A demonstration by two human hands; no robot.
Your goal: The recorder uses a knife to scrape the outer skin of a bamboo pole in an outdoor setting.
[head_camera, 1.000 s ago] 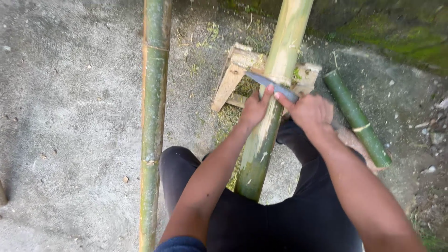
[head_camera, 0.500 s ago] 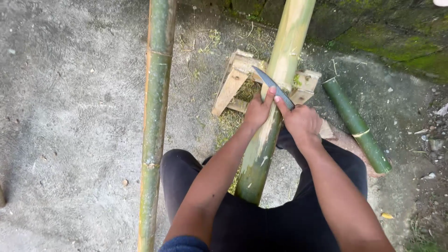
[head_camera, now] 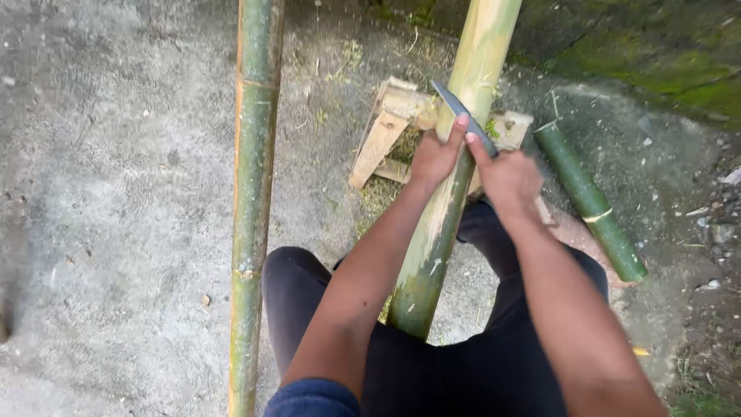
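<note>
A thick bamboo pole (head_camera: 455,162) runs from between my knees up over a small wooden stand (head_camera: 386,123). Its upper part is pale and scraped, its lower end green. A grey knife blade (head_camera: 461,110) lies across the pole. My right hand (head_camera: 509,179) grips the knife's handle end. My left hand (head_camera: 438,154) rests on the pole with its fingers pressing the back of the blade.
A second long green bamboo pole (head_camera: 253,193) lies parallel on the left across the concrete ground. A short green bamboo piece (head_camera: 588,199) lies to the right of my leg. Green shavings are scattered by the stand, and a mossy wall (head_camera: 656,62) runs along the top right.
Both hands and the knife have slid farther up the pole, away from me, and the blade has tilted more steeply across it.
</note>
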